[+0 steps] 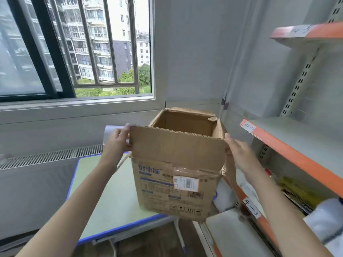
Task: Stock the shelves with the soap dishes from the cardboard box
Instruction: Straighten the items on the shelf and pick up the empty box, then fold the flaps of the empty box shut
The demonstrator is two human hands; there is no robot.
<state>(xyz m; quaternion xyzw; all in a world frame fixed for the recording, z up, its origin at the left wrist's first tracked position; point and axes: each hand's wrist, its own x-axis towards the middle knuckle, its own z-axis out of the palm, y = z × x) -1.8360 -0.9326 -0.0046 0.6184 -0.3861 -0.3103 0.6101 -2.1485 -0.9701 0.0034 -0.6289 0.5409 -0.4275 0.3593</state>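
Between both hands sits the cardboard box (178,164) (flaps up) on the surface (111,197): left hand (117,140) fingers pinch its near flap, right hand (239,153) fingers straight, touching its side.

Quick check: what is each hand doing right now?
Left hand: grips the left edge of the cardboard box front flap.
Right hand: open, fingers straight, against the box's right side.

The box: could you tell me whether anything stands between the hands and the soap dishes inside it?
The box is open at the top; its raised near flap hides the inside, so no dishes show. The left hand grips that flap's corner; the right hand is beside it.
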